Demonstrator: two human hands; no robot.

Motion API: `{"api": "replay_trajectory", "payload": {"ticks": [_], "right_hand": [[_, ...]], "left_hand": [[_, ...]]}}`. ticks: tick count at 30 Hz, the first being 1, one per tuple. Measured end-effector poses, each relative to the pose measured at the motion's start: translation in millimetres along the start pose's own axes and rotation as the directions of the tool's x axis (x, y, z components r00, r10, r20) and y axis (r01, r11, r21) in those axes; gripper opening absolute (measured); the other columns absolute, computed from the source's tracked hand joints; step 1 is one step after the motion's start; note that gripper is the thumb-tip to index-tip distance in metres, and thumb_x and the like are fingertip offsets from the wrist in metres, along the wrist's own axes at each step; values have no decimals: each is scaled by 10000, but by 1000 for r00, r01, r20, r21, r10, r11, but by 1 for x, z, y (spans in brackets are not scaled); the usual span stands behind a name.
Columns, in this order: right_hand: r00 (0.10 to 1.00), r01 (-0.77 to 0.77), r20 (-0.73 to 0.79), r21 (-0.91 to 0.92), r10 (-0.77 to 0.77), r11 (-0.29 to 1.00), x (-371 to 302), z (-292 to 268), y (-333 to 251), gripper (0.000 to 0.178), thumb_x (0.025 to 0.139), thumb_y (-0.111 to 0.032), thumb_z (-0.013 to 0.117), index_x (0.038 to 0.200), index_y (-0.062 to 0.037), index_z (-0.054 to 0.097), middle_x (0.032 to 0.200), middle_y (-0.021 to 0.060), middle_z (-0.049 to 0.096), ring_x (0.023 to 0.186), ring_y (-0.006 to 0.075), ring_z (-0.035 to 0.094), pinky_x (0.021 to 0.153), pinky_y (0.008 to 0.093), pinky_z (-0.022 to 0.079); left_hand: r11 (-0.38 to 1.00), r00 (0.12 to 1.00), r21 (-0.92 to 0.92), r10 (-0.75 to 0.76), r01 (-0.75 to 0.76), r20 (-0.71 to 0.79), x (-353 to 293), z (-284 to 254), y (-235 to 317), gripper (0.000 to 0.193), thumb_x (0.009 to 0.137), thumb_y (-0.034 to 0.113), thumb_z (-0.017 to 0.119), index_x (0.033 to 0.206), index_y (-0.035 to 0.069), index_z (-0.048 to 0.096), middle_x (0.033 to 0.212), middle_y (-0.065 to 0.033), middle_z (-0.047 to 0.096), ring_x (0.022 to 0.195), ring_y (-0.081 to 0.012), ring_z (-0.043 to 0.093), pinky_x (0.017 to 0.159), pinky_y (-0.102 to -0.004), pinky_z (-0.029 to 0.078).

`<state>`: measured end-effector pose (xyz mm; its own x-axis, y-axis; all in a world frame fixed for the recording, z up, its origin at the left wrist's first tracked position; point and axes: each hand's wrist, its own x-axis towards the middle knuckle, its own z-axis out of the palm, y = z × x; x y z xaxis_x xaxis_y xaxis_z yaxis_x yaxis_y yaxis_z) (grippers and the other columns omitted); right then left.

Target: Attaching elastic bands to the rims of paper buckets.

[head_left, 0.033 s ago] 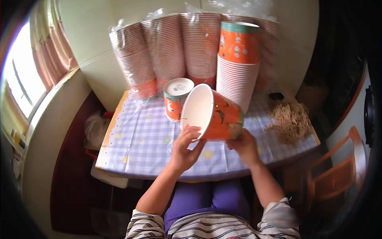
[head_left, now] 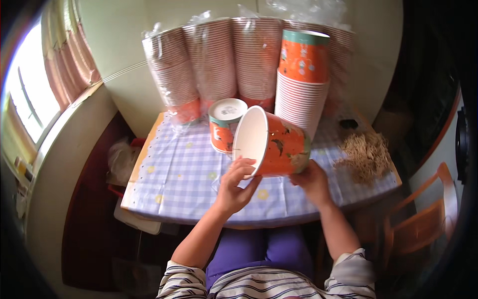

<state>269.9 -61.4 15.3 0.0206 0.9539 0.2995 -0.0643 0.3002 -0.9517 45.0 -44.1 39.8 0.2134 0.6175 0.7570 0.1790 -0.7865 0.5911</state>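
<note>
Between my hands is an orange paper bucket [head_left: 285, 147], tipped on its side above the table with its white mouth toward the left. My left hand [head_left: 238, 185] grips it at the rim, fingertips just inside the mouth and thumb underneath. Around the green-banded base end, my right hand [head_left: 312, 180] is closed; some of its fingers are hidden behind the bucket. Thin stalk-like bits stick out near the rim by my left fingers. Just behind the mouth, an upside-down orange paper bucket [head_left: 222, 130] stands with its white base upward.
Tall stacks of nested paper buckets in clear plastic [head_left: 211, 62] line the back of the table. An unwrapped stack [head_left: 301, 97] stands right of centre. A tangled tan fibre heap [head_left: 366, 154] lies at the right on the checked tablecloth [head_left: 174, 184]. A wooden chair [head_left: 423, 224] is at far right.
The whole view has shifted slightly, so the table and stacks sit a little farther right. My grip on the bucket looks the same.
</note>
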Motion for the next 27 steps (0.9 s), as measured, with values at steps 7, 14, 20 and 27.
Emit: {"api": "replay_trajectory", "payload": {"ticks": [7, 14, 20, 27], "right_hand": [[793, 519, 311, -795, -524, 315, 64, -17, -107, 227, 693, 34, 686, 872, -14, 553, 761, 136, 621, 685, 274, 627, 595, 348, 500], [535, 698, 704, -680, -467, -225, 172, 39, -129, 70, 773, -16, 510, 832, -48, 487, 734, 114, 590, 696, 307, 619, 595, 404, 511], [550, 674, 790, -611, -269, -415, 227, 82, -83, 26, 788, -68, 522, 811, -66, 535, 712, 94, 629, 671, 265, 654, 566, 382, 533], [620, 673, 771, -617, -145, -407, 244, 100, -46, 80, 780, -81, 528, 827, -80, 592, 712, 108, 655, 669, 272, 667, 566, 391, 541]], "left_hand": [[956, 971, -236, -209, 176, -120, -7, -23, -64, 141, 755, 7, 589, 892, -4, 618, 927, -87, 618, 954, -190, 565, 875, -314, 415], [853, 639, -236, -508, 465, -577, 1, -34, -167, 209, 820, 51, 549, 993, -47, 613, 913, -85, 636, 810, -128, 581, 752, -247, 454], [825, 708, -115, -539, 554, -456, -10, -35, -189, 386, 811, 36, 529, 1189, -42, 508, 1113, -144, 582, 992, -197, 579, 843, -296, 472], [804, 696, -251, -593, 539, -405, -8, -27, -184, 475, 793, 51, 529, 1254, -26, 447, 1171, -175, 579, 994, -195, 591, 817, -303, 482]]}}
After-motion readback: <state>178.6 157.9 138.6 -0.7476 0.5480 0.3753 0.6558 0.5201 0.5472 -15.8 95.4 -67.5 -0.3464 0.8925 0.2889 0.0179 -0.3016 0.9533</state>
